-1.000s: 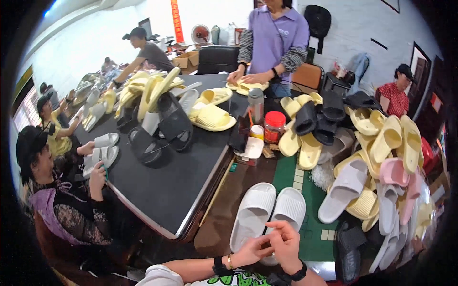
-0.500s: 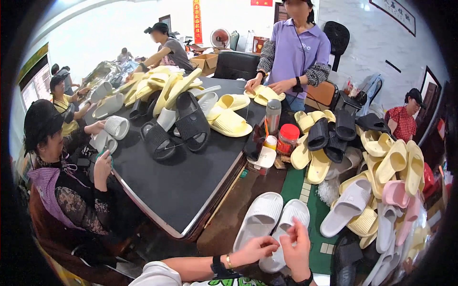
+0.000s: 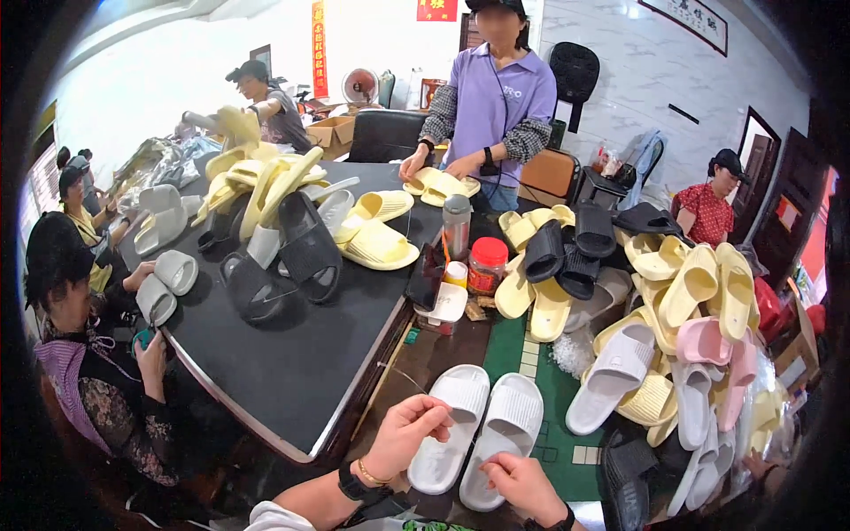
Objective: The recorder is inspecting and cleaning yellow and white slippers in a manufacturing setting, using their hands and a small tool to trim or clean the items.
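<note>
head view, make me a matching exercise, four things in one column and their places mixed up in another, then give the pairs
Things:
1) nearest white slipper pair
2) red-lidded jar
3) pink slippers
4) fan

Places:
a) in the background, near the wall
b) in the slipper pile at the right
c) side by side, close to the person's left hand and right hand
d) beside the bottle with the grey lid

Pairs: 1-c, 2-d, 3-b, 4-a
</note>
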`<state>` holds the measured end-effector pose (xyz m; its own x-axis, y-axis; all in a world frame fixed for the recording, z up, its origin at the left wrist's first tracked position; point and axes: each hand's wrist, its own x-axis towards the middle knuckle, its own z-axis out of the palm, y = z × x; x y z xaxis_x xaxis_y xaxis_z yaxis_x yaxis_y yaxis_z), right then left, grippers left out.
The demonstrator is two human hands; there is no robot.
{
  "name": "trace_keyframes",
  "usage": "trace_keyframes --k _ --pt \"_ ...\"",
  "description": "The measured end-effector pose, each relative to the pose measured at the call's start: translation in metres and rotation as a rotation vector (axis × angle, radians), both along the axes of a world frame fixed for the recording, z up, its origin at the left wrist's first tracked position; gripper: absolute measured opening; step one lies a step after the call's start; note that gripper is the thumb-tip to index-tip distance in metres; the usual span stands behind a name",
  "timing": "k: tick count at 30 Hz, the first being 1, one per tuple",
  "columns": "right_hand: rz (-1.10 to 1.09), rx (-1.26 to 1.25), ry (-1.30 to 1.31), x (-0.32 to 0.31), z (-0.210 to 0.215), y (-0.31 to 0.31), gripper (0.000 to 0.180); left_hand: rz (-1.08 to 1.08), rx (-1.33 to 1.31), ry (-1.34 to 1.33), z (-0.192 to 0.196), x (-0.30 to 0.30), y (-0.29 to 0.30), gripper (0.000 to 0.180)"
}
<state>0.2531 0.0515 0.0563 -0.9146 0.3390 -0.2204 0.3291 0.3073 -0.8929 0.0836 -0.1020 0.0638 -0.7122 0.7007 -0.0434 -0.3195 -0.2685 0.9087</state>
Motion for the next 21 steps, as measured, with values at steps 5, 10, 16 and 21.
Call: trace_keyframes --k 5,10,16,21 --pt "-0.193 0.076 0.103 0.001 0.016 0.001 0.016 -0.005 -0.001 -0.016 -0.006 -0.005 -0.002 0.019" --pt "-0.214 0.288 0.376 0.007 0.017 -0.006 0.010 -0.011 -0.050 -0.037 -0.009 -0.003 -0.004 0.017" --pt "-0.046 0.429 0.382 0.012 -0.001 -0.012 0.009 -0.085 -0.147 0.055 -0.013 -0.001 -0.007 0.019" --pt "0.099 0.442 0.287 0.015 -0.015 -0.013 0.008 -0.168 -0.480 0.335 -0.017 -0.003 -0.005 0.022"
